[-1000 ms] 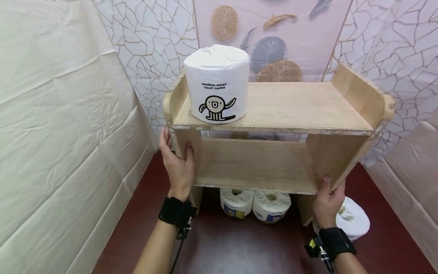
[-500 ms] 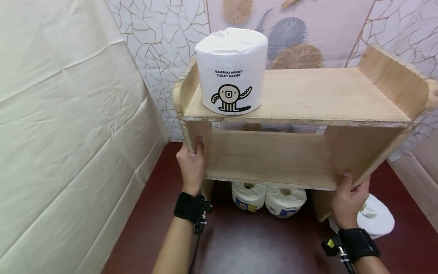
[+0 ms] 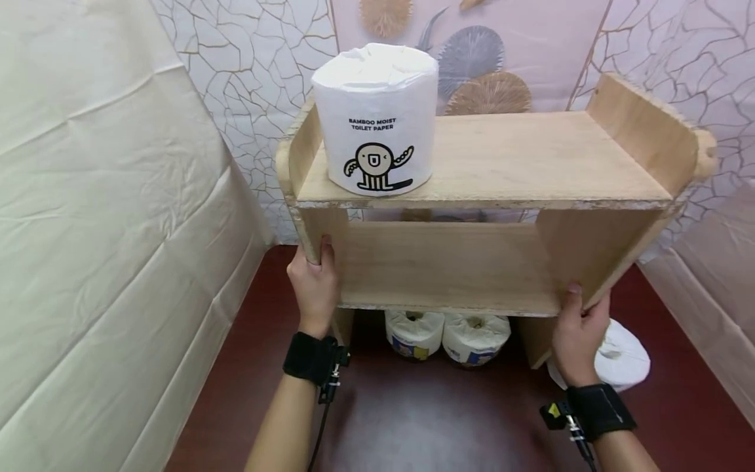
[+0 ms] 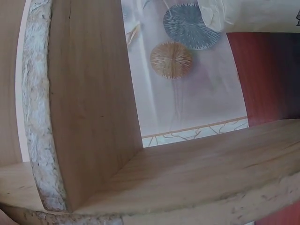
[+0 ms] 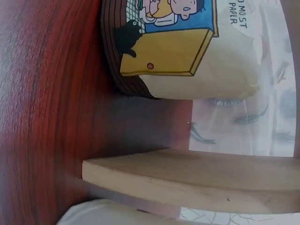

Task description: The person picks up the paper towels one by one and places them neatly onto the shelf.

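A two-tier wooden shelf (image 3: 531,157) stands in the middle of the head view. My left hand (image 3: 315,288) grips the front edge of its left side panel, thumb on the inner face and fingers mostly hidden outside. Lower down on the opposite side panel, my right hand (image 3: 580,341) holds the edge, its thumb also inside. One wrapped toilet paper roll (image 3: 377,118) stands upright at the left end of the top board. The left wrist view shows boards (image 4: 93,103) of the shelf close up, and the right wrist view a side panel's foot (image 5: 187,180).
Two wrapped rolls, one left (image 3: 415,334) and one right (image 3: 476,341), stand side by side under the lower board. Another roll (image 3: 625,357) is on the dark red tabletop (image 3: 413,419), partly behind my right hand. Cream fabric (image 3: 118,262) borders the left, patterned cloth (image 3: 248,85) the back.
My left fingers, spread along the panel's outer side a second ago, have closed round its edge, slightly lower. The shelf looks larger, its upper right end further right. My right hand keeps its grip.
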